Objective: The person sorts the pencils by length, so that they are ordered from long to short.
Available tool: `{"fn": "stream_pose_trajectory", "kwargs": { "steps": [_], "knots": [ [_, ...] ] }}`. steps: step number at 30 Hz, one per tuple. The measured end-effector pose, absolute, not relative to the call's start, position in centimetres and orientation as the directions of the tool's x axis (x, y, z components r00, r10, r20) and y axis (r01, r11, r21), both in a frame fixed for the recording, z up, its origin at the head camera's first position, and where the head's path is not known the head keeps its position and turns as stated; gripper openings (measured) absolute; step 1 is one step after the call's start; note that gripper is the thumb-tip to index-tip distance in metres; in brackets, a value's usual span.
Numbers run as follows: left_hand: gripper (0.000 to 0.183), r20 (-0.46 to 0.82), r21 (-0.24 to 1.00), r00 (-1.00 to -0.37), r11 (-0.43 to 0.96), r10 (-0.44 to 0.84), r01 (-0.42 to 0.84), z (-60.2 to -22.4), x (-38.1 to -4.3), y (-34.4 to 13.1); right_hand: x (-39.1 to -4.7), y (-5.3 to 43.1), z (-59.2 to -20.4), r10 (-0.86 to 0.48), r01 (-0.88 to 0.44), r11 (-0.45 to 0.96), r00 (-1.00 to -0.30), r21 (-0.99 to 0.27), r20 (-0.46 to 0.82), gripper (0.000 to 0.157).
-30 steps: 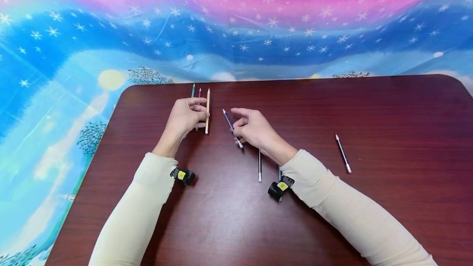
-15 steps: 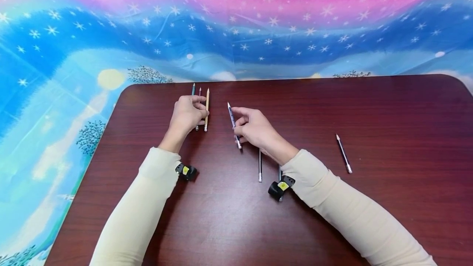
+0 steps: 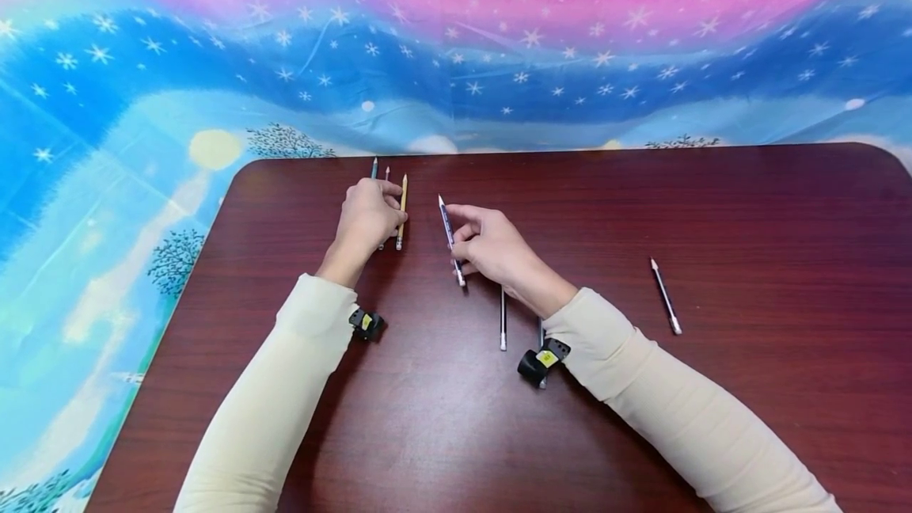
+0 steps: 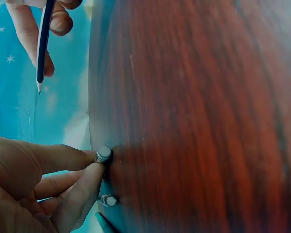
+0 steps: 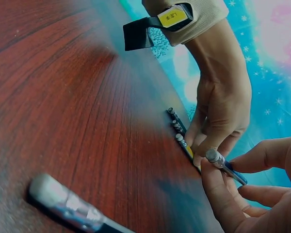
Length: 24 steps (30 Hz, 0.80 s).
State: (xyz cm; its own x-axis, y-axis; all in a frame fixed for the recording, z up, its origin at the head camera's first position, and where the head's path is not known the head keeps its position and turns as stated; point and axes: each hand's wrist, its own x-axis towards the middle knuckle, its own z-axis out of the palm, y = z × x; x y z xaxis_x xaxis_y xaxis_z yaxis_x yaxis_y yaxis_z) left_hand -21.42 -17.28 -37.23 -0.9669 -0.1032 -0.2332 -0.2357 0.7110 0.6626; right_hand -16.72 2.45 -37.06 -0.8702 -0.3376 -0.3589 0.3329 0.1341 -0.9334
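My right hand (image 3: 484, 240) pinches a dark blue pencil (image 3: 450, 237) and holds it just above the dark red table (image 3: 641, 204), tip pointing away from me. The same blue pencil (image 4: 43, 43) shows in the left wrist view and its eraser end (image 5: 216, 158) in the right wrist view. My left hand (image 3: 366, 216) touches a yellow pencil (image 3: 402, 212), the rightmost in a row of three with a thin pinkish pencil (image 3: 386, 174) and a teal pencil (image 3: 374, 168). My left fingertips (image 4: 94, 170) press the yellow pencil's eraser end (image 4: 103, 154).
A dark pencil (image 3: 502, 319) lies near my right wrist, another short piece (image 3: 540, 332) is half hidden by the sleeve. A further pencil (image 3: 666, 297) lies to the right. A starry blue and pink cloth (image 3: 456, 38) hangs beyond the table's far edge.
My right hand lifted the blue pencil and turned it from slanted to nearly parallel with the row. My left hand slid slightly away from me along the yellow pencil.
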Motion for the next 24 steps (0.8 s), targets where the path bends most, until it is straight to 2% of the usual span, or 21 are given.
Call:
{"fn": "stream_pose_trajectory", "kwargs": {
  "steps": [13, 24],
  "knots": [
    [0.037, -0.204, 0.593, -0.973, 0.777, -0.109, -0.211, -37.07, -21.31, -17.27, -16.99, 2.37, -37.27, -0.327, 0.273, 0.197, -0.887, -0.942, -0.326, 0.075],
    [0.038, -0.186, 0.63, -0.978, 0.752, -0.098, -0.195, -37.35, -21.22, -17.53, -17.09, 2.27, -37.23, -0.329, 0.287, 0.176, -0.884, -0.942, -0.331, 0.074]
  ]
}}
